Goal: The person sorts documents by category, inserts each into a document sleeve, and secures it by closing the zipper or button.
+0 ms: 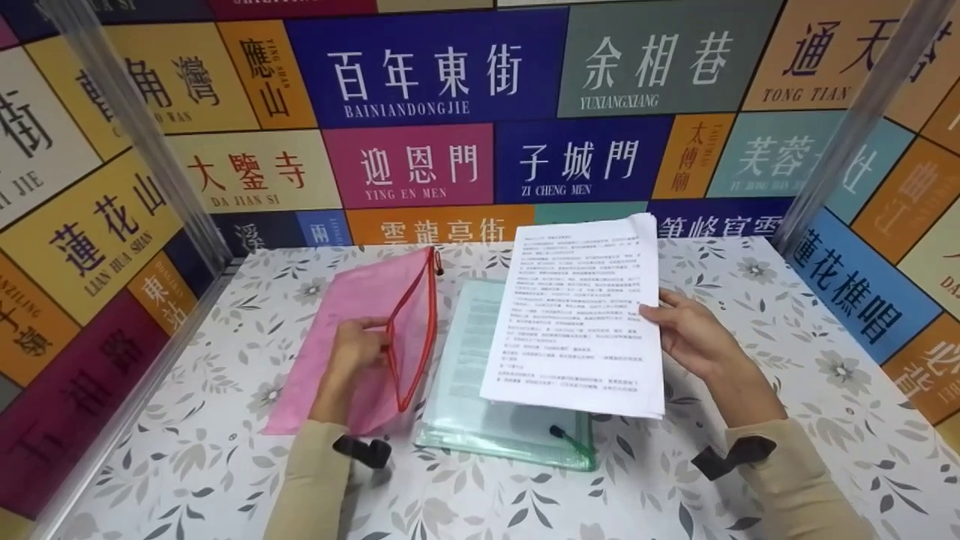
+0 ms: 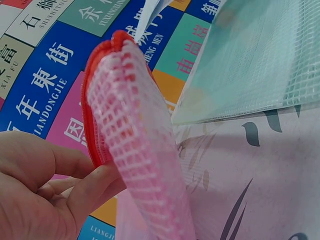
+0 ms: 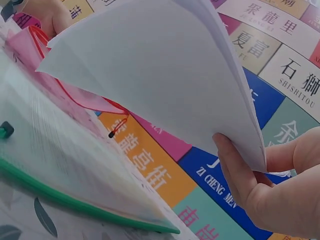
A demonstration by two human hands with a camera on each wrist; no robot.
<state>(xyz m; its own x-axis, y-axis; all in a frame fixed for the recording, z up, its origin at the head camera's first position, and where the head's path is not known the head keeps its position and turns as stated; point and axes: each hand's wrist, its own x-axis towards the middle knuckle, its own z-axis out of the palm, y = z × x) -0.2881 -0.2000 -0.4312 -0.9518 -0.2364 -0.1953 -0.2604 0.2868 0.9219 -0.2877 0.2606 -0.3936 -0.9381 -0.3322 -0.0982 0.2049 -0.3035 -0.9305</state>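
Note:
A pink mesh zipper pouch [image 1: 337, 300] with a red zipper lies on the left of the table, its mouth spread apart. My left hand [image 1: 356, 349] pinches the upper edge of that mouth; the left wrist view shows thumb and fingers on the red-trimmed rim [image 2: 92, 125]. In my right hand [image 1: 686, 330] is a stack of printed paper sheets [image 1: 577, 322], gripped by its right edge and raised above the table. Partly under the papers lies a pale green zipper pouch [image 1: 465, 360] with sheets visible inside. The right wrist view shows the stack's blank underside [image 3: 150, 65].
The tabletop [image 1: 210, 465] has a grey leaf pattern. Behind and at both sides stand panels with coloured sign blocks [image 1: 427, 67]. Clear upright posts [image 1: 847, 120] stand at the corners. A green zipper pull [image 1: 574, 442] sits at the green pouch's near edge.

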